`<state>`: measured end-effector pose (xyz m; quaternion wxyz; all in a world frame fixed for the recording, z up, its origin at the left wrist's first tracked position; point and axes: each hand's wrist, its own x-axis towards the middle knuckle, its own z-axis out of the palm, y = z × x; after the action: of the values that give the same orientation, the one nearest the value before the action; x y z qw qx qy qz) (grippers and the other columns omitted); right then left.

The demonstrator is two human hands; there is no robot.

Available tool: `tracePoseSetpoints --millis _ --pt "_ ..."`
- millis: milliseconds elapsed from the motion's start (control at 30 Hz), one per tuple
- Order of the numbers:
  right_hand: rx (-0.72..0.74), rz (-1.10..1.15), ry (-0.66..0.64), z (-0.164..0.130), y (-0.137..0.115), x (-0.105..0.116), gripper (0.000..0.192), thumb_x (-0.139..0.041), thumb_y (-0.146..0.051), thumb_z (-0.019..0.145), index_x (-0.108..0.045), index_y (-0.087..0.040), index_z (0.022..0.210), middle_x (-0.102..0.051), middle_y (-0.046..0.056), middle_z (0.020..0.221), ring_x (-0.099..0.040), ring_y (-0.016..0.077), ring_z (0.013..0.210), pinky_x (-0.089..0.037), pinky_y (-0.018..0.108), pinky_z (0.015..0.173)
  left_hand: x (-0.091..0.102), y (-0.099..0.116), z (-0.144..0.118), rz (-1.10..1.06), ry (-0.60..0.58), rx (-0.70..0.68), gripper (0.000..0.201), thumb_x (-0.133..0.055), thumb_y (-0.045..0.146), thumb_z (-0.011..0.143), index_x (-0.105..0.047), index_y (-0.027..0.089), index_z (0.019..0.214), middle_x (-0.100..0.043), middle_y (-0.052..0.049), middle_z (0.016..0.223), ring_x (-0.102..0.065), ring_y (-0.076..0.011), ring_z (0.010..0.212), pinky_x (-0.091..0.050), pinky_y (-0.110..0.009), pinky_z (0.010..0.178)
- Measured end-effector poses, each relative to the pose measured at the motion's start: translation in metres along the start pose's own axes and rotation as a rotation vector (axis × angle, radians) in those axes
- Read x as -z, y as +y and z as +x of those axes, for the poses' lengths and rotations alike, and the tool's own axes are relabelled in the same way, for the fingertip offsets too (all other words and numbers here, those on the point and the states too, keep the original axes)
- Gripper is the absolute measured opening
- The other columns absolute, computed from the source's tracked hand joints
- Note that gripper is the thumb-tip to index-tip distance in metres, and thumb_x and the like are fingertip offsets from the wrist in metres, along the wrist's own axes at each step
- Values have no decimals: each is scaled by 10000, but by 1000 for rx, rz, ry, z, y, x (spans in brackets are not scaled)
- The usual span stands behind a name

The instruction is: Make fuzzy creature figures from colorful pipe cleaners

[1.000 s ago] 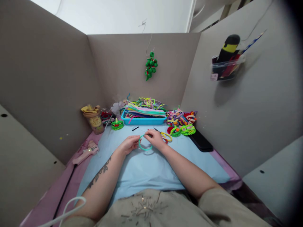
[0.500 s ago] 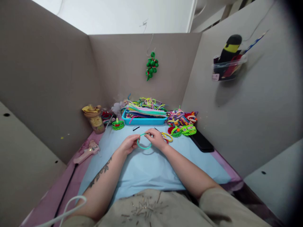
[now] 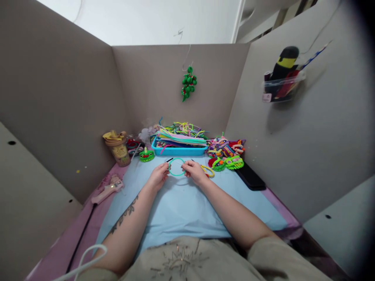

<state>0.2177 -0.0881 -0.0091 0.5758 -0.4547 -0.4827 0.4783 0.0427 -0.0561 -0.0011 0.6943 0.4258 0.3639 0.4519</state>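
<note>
Now we've lifted the teal ring [image 3: 176, 167] up and away from us, closer to the blue tray [image 3: 175, 150] than a second ago; left hand [image 3: 158, 177] and right hand [image 3: 194, 171] each pinch a side, grip narrow on it; ring is rounder, tilted up off the tabletop [image 3: 181, 210]; shaping looks ongoing.

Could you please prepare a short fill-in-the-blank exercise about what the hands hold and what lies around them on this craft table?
1. The left hand and the right hand together hold a teal pipe-cleaner ring shaped like a ____.
2. The rectangular plastic tray full of pipe cleaners is ____ in colour.
3. The pink glue gun lies on the person's ____ side.

Missing words: circle; blue; left
</note>
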Motion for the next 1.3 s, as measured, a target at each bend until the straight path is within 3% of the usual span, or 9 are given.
tracePoseSetpoints --millis 233,467,567,867,1100,1300 --pt "-19 60 54 2 1 1 298 -689 -440 621 -572 -166 636 -568 -19 505 -474 85 399 -326 202 380 1 0 -1 67 9 46 333 -759 396 593 -660 154 799 -594 -3 742 -478 -67 569 -275 -179 457" --pt "-77 51 -60 2 5 1 317 -694 -453 629 -620 -159 723 -609 -1 615 -507 86 443 -345 203 399 1 1 -1 79 5 2 268 -729 360 583 -602 143 677 -515 14 642 -422 -65 529 -248 -178 430" --pt "-50 45 -33 3 6 1 349 -652 -498 672 -629 -165 775 -619 1 669 -455 64 435 -314 200 395 1 2 -1 97 5 -9 237 -692 351 597 -598 146 671 -512 16 631 -410 -67 520 -247 -184 431" --pt "-164 77 -71 4 6 6 302 -699 -434 603 -609 -150 656 -563 -14 580 -416 67 456 -247 201 415 -6 3 -9 240 -63 -45 173 -661 303 604 -623 135 617 -511 12 604 -390 -72 529 -229 -193 440" --pt "-94 29 -46 5 5 6 237 -670 -370 612 -559 -163 587 -521 -31 525 -381 67 441 -233 208 423 -6 1 -9 295 -88 -31 306 -652 439 655 -631 134 664 -501 7 602 -387 -78 517 -226 -204 446" --pt "-53 -82 -93 4 3 5 225 -635 -357 648 -554 -163 565 -515 -39 533 -375 63 442 -242 211 437 -7 2 -10 319 -97 -72 229 -611 348 646 -560 144 554 -472 21 540 -325 -68 464 -181 -222 430"
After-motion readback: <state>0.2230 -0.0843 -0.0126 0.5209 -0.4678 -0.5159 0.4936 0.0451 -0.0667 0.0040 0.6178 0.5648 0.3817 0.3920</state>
